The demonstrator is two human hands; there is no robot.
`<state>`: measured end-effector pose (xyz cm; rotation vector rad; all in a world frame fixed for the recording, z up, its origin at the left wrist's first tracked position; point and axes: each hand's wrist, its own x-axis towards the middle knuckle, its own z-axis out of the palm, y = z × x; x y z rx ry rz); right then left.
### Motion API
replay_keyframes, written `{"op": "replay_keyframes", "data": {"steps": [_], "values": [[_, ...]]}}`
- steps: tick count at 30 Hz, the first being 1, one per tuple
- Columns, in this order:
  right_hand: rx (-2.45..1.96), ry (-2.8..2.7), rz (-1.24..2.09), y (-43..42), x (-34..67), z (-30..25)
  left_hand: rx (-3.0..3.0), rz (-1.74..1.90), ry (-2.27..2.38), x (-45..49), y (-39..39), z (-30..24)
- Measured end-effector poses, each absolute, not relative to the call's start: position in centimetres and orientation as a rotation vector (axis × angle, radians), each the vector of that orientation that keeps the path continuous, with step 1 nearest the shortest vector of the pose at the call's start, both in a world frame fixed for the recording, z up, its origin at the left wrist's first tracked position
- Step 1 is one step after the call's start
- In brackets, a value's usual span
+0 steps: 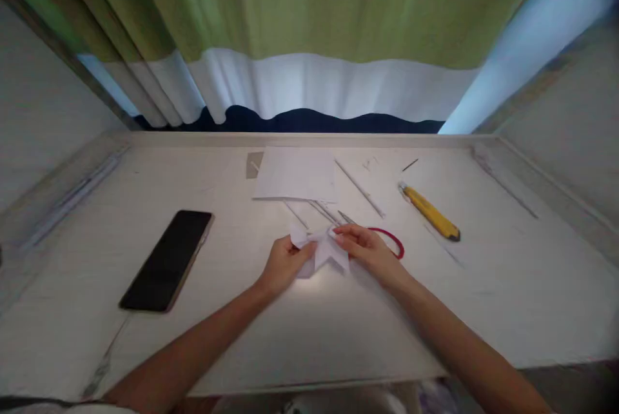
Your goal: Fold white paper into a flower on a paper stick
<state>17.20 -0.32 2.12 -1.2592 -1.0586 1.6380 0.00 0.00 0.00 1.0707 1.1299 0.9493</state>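
Observation:
A small folded piece of white paper (323,250) lies at the middle of the white desk (309,324). My left hand (284,264) pinches its left side with the fingers closed on it. My right hand (362,245) holds its right side, fingertips pressed on the top edge. The paper has several pointed flaps sticking out below my hands. Red-handled scissors (394,241) lie just behind my right hand, partly hidden by it.
A black phone (168,259) lies face up at the left. A yellow utility knife (430,212) lies at the right. White paper sheets (294,174) and thin paper strips (360,188) rest at the back. A green, white and navy curtain (309,46) hangs behind.

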Motion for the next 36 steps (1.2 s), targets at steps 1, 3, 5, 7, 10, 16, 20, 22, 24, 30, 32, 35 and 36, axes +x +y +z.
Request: {"op": "replay_keyframes", "data": {"steps": [1,3,5,7,10,16,20,22,24,30,32,35,36], "values": [[-1.257,-1.057,1.647,-0.3,17.1,2.1,1.071,0.948,1.127,0.1,0.0,0.0],[-1.255,-1.053,1.661,-0.4,17.0,2.0,1.072,0.947,1.122,0.2,-0.1,0.0],[-1.256,-1.050,1.671,-0.4,17.0,1.9,1.072,0.947,1.119,0.2,-0.1,0.0],[-1.260,-1.047,1.671,-0.5,16.9,1.8,1.074,0.949,1.118,0.3,-0.1,0.1],[-1.268,-1.047,1.652,-0.4,17.0,1.6,1.080,0.950,1.123,0.4,-0.1,0.0],[-1.263,-1.070,1.648,-0.2,17.0,0.8,1.106,0.932,1.105,0.6,-0.1,-0.2],[-1.231,-1.104,1.658,-0.2,16.9,0.6,1.130,0.922,1.093,0.7,-0.1,-0.3],[-1.225,-1.108,1.652,-0.3,16.9,0.6,1.143,0.920,1.089,0.7,-0.1,-0.3],[-1.223,-1.106,1.654,-0.4,16.8,0.7,1.152,0.919,1.089,0.7,-0.1,-0.3],[-1.227,-1.081,1.695,-0.4,16.6,1.1,1.169,0.909,1.094,0.6,-0.1,-0.3],[-1.238,-1.070,1.700,-0.4,16.6,1.2,1.174,0.902,1.097,0.6,-0.1,-0.4],[-1.264,-1.051,1.689,-0.4,16.6,1.0,1.181,0.894,1.104,0.6,-0.1,-0.6],[-1.272,-1.046,1.685,-0.4,16.5,1.0,1.183,0.892,1.104,0.6,-0.1,-0.6]]}}
